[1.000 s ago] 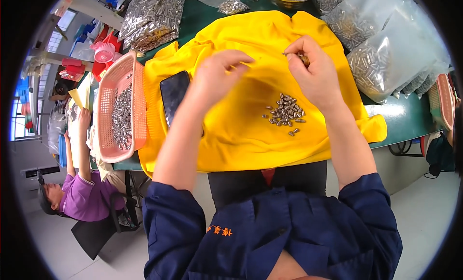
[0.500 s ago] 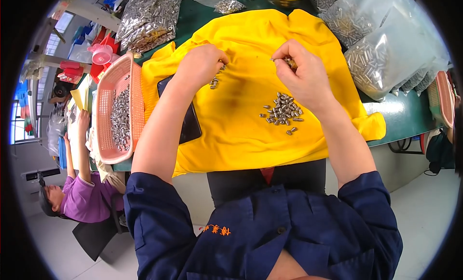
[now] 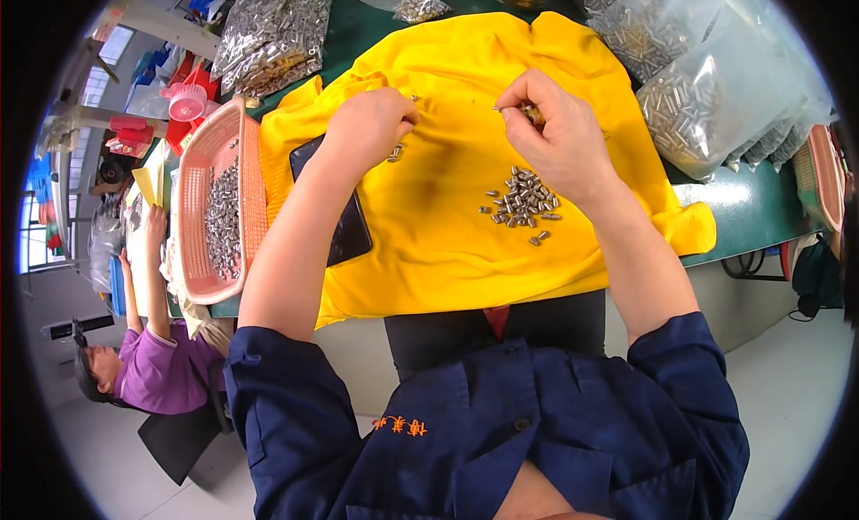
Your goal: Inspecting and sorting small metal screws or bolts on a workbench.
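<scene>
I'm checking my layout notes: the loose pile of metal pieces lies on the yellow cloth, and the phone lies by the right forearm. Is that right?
Not quite: the head view shows the phone by the left forearm. The loose pile of metal pieces does lie on the yellow cloth.

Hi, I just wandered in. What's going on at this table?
Someone is handling small metal parts over a yellow cloth. Their left hand is beside a few loose pieces; whether it grips any is hidden. Their right hand holds a small brownish thing, mostly covered by the fingers. A pile of metal parts lies nearer the person, and a pink basket at left holds more.
</scene>
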Demonstrator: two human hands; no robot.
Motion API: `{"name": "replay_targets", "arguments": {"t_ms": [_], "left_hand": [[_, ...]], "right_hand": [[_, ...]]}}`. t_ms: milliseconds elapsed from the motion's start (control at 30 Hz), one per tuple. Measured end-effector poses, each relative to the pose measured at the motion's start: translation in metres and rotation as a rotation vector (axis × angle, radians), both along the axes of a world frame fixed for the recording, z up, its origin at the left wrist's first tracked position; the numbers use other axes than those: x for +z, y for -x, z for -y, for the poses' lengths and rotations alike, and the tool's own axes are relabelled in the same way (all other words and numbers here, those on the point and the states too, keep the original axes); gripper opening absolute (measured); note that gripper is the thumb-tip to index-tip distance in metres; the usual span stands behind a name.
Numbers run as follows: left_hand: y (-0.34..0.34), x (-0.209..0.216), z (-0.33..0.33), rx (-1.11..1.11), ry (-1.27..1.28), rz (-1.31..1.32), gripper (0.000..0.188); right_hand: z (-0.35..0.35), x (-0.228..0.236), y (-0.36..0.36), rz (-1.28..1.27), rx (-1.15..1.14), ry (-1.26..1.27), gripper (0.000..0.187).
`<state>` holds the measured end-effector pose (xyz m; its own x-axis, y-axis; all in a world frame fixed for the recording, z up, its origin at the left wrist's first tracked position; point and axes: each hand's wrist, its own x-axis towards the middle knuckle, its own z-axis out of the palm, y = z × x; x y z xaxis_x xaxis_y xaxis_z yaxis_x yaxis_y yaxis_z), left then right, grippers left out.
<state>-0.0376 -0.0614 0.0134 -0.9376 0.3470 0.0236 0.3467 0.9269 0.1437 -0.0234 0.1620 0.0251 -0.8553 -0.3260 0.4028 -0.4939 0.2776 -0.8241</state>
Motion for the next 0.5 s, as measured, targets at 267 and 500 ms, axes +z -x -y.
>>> {"name": "replay_targets", "arguments": {"t_ms": [267,500], "left_hand": [[-0.004,0.012,-0.009,0.0,0.092,-0.034,0.01],[-0.037,0.003,-0.05,0.115,-1.481,0.421,0.012]], "right_hand": [[0.0,-0.002,0.002,-0.008,-0.002,0.005,0.007],[-0.005,-0.004,0.003,0.156,0.15,0.124,0.007]]}}
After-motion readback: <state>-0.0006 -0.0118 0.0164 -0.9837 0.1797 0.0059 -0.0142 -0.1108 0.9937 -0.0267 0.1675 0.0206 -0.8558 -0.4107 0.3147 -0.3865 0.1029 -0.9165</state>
